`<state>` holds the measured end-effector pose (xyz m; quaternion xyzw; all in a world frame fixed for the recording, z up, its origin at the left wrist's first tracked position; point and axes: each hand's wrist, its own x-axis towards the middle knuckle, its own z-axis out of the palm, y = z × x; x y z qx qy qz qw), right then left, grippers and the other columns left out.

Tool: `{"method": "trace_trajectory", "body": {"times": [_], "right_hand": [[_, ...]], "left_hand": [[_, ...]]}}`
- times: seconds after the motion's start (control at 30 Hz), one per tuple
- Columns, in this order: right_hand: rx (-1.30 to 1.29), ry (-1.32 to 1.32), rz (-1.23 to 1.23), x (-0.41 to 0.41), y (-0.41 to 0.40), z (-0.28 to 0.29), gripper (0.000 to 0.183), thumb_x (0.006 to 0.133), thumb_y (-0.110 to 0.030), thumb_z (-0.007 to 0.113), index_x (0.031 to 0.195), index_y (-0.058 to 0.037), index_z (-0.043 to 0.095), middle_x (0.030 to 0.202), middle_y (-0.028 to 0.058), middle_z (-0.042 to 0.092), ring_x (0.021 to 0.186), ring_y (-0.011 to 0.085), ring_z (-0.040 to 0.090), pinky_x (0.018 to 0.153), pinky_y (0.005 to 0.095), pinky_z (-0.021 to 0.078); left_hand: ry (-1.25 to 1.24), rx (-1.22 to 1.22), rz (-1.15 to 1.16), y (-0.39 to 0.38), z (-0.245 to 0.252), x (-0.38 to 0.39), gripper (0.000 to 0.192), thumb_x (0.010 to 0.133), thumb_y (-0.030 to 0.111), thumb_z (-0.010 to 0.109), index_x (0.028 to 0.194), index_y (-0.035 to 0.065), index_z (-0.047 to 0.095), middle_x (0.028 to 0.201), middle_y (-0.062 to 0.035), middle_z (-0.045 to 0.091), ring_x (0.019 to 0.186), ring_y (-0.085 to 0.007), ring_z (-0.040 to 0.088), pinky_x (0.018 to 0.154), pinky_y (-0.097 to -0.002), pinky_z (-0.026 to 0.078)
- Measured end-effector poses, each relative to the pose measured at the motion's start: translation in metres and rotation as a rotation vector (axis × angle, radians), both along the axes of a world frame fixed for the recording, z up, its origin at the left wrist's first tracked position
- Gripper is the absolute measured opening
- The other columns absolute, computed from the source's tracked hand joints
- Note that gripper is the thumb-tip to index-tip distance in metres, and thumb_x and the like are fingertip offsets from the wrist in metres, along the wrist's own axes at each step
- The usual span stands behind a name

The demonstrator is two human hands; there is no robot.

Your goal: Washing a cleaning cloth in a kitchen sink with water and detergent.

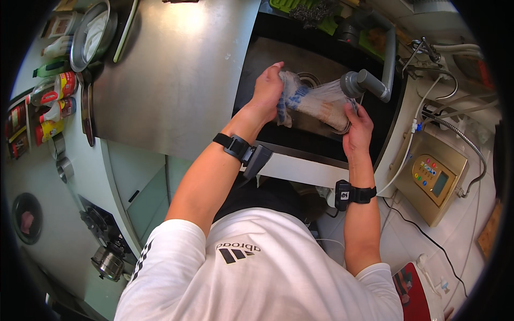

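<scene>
A worn, stained white cloth with blue patches (317, 102) is stretched between my two hands over the sink (273, 52). At its left end, my left hand (268, 90) grips bunched fabric. My right hand (358, 124) pinches the cloth's right end between thumb and fingers, just below the grey spout of the faucet (355, 83). Behind the cloth, part of the round drain (309, 79) shows in the sink's bottom. Whether water is running cannot be told.
A steel countertop (172, 80) adjoins the sink on the left. Beyond it stand a metal basin (76, 52), bottles (66, 84) and a green stick (126, 32). A green rack with a steel scourer (311, 14) is behind the sink; a gold control box (431, 176) and hoses are at right.
</scene>
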<state>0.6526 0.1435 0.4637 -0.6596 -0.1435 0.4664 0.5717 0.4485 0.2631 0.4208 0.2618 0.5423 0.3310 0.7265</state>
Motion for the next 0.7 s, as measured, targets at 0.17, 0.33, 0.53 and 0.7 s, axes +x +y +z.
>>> {"method": "trace_trajectory", "body": {"times": [0.17, 0.33, 0.53, 0.7], "right_hand": [[0.017, 0.163, -0.174, 0.003, -0.001, 0.006, 0.019, 0.093, -0.01, 0.066, 0.107, 0.0019, 0.066, 0.102, 0.0049, 0.068, 0.092, 0.0135, 0.063, 0.088, 0.0268, 0.0475], [-0.086, 0.072, 0.007, 0.014, -0.008, 0.01, 0.018, 0.095, -0.01, 0.063, 0.109, 0.0009, 0.065, 0.102, 0.0047, 0.067, 0.093, 0.0139, 0.063, 0.087, 0.0279, 0.048], [0.069, 0.357, 0.029, 0.023, -0.014, 0.015, 0.023, 0.099, -0.013, 0.056, 0.117, 0.0003, 0.061, 0.116, 0.0085, 0.064, 0.108, 0.0197, 0.061, 0.095, 0.0347, 0.0476], [0.043, 0.755, 0.033, -0.035, 0.007, 0.028, 0.045, 0.105, -0.031, 0.04, 0.137, 0.0003, 0.044, 0.138, 0.017, 0.053, 0.128, 0.0324, 0.051, 0.11, 0.0484, 0.0376]], "left_hand": [[-0.155, -0.206, 0.005, 0.01, 0.018, -0.019, 0.058, 0.103, 0.045, 0.027, 0.139, 0.0038, 0.046, 0.127, -0.0189, 0.057, 0.115, -0.0271, 0.058, 0.101, -0.0409, 0.044], [-0.196, -0.175, -0.007, 0.012, 0.009, -0.015, 0.058, 0.103, 0.047, 0.027, 0.135, 0.0043, 0.05, 0.116, -0.0178, 0.061, 0.108, -0.0251, 0.06, 0.098, -0.0403, 0.045], [0.241, 0.12, -0.225, 0.015, -0.003, -0.006, 0.055, 0.103, 0.045, 0.03, 0.122, 0.0048, 0.062, 0.105, -0.014, 0.066, 0.109, -0.0258, 0.058, 0.098, -0.0365, 0.043], [-0.217, -0.472, -0.159, -0.032, -0.012, 0.023, 0.069, 0.099, 0.058, 0.02, 0.139, 0.009, 0.046, 0.145, -0.0166, 0.043, 0.13, -0.0364, 0.042, 0.109, -0.0524, 0.033]]}}
